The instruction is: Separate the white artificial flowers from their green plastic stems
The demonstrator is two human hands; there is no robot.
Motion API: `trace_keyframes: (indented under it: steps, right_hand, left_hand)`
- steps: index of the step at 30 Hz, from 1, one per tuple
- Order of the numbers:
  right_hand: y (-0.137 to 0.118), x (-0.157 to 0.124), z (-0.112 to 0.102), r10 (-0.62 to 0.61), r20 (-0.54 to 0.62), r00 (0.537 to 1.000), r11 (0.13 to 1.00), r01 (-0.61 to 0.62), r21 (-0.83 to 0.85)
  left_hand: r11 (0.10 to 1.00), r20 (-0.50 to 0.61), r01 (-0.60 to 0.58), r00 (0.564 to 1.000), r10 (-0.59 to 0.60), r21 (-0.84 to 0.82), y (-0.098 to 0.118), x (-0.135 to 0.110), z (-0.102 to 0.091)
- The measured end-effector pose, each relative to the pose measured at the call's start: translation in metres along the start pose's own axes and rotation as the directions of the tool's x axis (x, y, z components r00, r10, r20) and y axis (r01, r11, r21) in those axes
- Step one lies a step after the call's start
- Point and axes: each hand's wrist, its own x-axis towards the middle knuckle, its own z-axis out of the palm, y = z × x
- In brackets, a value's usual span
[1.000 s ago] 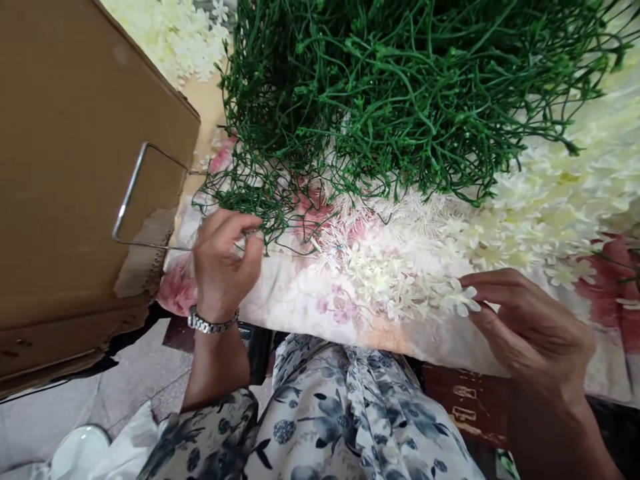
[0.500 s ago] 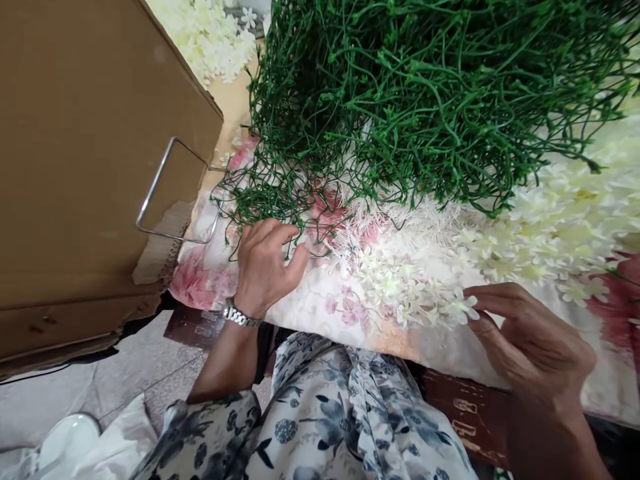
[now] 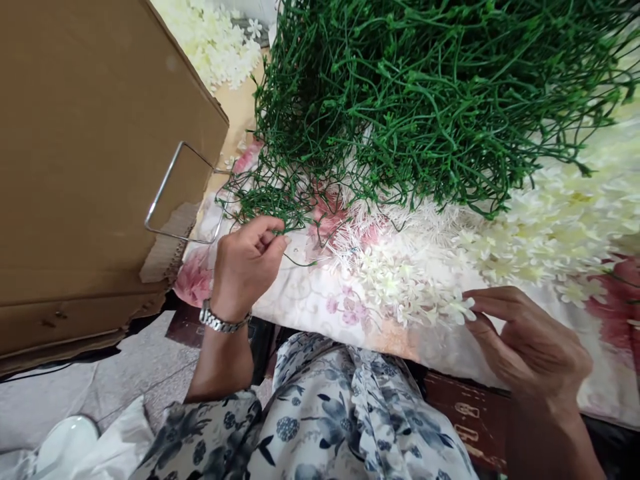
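My left hand (image 3: 249, 267), a metal watch on its wrist, is closed in a pinch around a thin green plastic stem (image 3: 301, 264). The stem's free end sticks out to the right, over the cloth. Just beyond those fingers lies a small tangle of green stems (image 3: 273, 198). On the right, my right hand (image 3: 533, 340) pinches a white artificial flower (image 3: 460, 309) between thumb and forefinger. That flower is at the edge of a small heap of white blossoms (image 3: 393, 280). White spiky sprigs (image 3: 350, 241) lie left of the heap.
A big pile of green stems (image 3: 425, 100) fills the back. Cream blossoms (image 3: 565, 220) spread along the right, with more blossoms (image 3: 213, 47) at far left. A cardboard box (image 3: 100, 147) stands left, a bent wire frame (image 3: 163, 190) against it. Flowered cloth (image 3: 300, 300) covers the table.
My left hand has shifted slightly left and its fingers have closed on a green stem, drawing it away from the tangle. My right hand stays almost still, holding the flower.
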Motion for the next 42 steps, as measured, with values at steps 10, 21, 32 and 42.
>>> trace_keyframes:
  steps: [10,21,32,42]
  right_hand:
    - [-0.002,-0.001,0.0,0.011,-0.004,1.0,1.0,-0.011,0.003]
    - [-0.006,0.002,0.003,-0.036,-0.011,0.999,0.998,0.036,0.041]
    - [-0.012,-0.002,0.0,0.029,-0.011,1.0,0.999,-0.029,-0.019]
    - [-0.05,0.013,0.02,0.001,0.083,0.997,0.996,-0.008,0.085]
  left_hand:
    - [0.997,0.288,0.016,0.957,0.005,-0.069,-0.016,-0.026,-0.005]
    - [0.964,0.338,-0.192,0.933,0.122,0.181,-0.001,-0.023,0.016]
    - [0.982,0.183,-0.08,0.977,0.111,-0.169,-0.003,-0.034,0.004]
    - [0.613,0.416,0.234,0.893,0.171,-0.754,0.064,-0.053,0.041]
